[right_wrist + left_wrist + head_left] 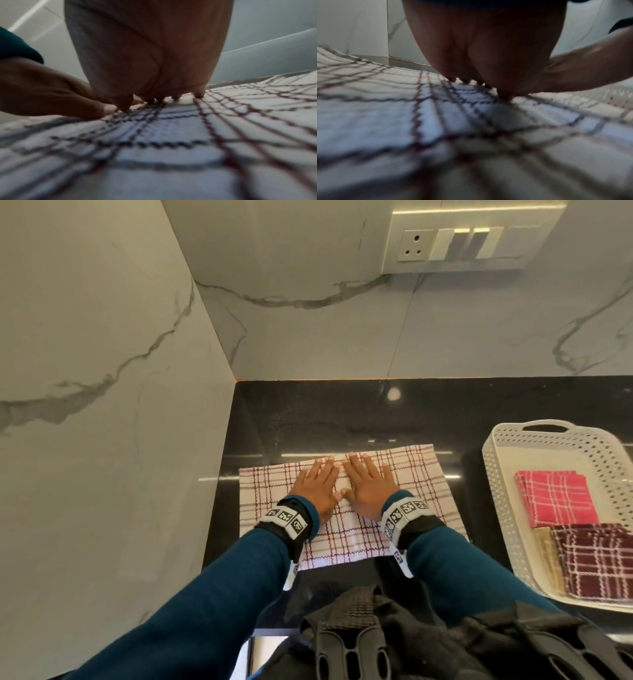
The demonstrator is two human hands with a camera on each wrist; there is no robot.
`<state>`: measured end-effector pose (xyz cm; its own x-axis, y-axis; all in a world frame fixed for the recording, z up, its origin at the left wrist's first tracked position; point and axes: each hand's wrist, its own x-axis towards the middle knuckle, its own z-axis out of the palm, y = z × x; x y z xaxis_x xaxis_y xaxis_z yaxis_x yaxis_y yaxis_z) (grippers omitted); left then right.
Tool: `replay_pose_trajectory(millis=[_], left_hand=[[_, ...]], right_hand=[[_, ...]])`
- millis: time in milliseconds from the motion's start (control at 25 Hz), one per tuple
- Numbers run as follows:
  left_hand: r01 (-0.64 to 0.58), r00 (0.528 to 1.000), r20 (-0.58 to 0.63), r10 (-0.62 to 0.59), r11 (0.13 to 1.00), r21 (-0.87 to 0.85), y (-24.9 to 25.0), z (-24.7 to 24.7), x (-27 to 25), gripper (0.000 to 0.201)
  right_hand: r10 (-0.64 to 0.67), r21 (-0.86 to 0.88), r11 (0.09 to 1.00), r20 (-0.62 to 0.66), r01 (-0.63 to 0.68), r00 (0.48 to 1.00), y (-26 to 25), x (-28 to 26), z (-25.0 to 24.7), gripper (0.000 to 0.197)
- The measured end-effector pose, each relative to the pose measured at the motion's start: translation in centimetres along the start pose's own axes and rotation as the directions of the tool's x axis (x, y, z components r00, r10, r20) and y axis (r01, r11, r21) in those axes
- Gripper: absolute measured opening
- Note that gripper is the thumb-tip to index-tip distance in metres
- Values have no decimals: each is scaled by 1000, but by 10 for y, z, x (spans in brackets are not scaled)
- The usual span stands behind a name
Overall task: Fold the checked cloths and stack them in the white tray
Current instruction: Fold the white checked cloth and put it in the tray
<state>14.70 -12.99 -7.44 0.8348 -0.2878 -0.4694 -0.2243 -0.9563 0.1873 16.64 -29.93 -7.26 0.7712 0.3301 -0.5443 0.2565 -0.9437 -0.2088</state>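
Observation:
A white cloth with dark red and grey checks (421, 494) lies flat on the black counter (342, 412). My left hand (317, 484) and right hand (368, 482) lie side by side, palms down, fingers straight, pressing its middle. The left wrist view shows my left palm (481, 47) on the cloth (385, 115), the other hand at its right. In the right wrist view my right palm (150, 54) rests on the weave (171, 135). At the right stands the white perforated tray (496, 467), holding a folded pink checked cloth (555, 496), a folded maroon one (596, 559) and a beige one (544, 549).
Marble walls close the corner at the left (102, 405) and the back (376, 330). A switch and socket plate (462, 244) sits high on the back wall. Dark gear (394, 642) hangs at my chest over the counter's front edge.

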Motion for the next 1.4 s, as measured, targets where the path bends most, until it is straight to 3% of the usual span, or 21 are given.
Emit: replay_pose_trajectory(millis=[80,200,320,400,480,600,680,720,800,920,1040,1120,1200,1320,1400], left_hand=[[48,998,-44,-49,998,-37,-29,9,-13,75],[217,973,-65,-220,975,-54,-83,15,-29,80],[262,965,-12,-262,965,6,-112,11,-33,81],[282,959,-4,-282,959,8,-107,2,-33,80],[254,965,-62,-254,967,-8,-83,-7,-35,78],[29,988,-152,-38,998,-62,-11,-5,-48,75],[-10,998,-70,9,1000,-26,25,15,-57,69],[13,999,-34,-13,1000,-8,25,24,-57,69],[78,997,1,-78,997,-19,0,37,-60,75],[235,972,-14,-236,971,-48,-62,43,-80,82],[319,948,17,-318,947,-40,-95,42,-93,84],[342,940,9,-342,939,-37,-88,39,-92,84],[302,952,-31,-303,953,-39,-62,34,-89,82],[76,996,-43,-78,996,-37,1,40,-93,77],[3,1000,-9,-4,1000,-31,26,59,-96,74]], right_hand=[[137,19,990,-15,-137,990,29,-5,2,81],[342,82,938,-40,-338,939,84,-17,-3,88],[372,87,926,-39,-368,927,101,-17,-7,89],[389,107,918,-48,-382,920,82,-18,-14,85],[334,104,940,-87,-325,939,49,-26,-17,80],[29,59,998,-62,-25,998,-21,-42,2,72],[-98,5,995,17,97,995,-43,-47,25,72],[-85,-20,996,27,85,996,-37,-47,32,73],[64,-14,998,-3,-64,998,-1,-52,37,80],[326,77,943,-38,-323,945,71,-69,36,95],[412,125,905,-13,-408,911,106,-79,29,96],[432,130,896,-42,-424,901,92,-79,24,91],[390,128,917,-81,-379,917,54,-81,21,83],[109,90,991,-78,-102,991,-20,-90,40,74],[-20,64,998,-16,21,1000,-44,-91,63,70]])
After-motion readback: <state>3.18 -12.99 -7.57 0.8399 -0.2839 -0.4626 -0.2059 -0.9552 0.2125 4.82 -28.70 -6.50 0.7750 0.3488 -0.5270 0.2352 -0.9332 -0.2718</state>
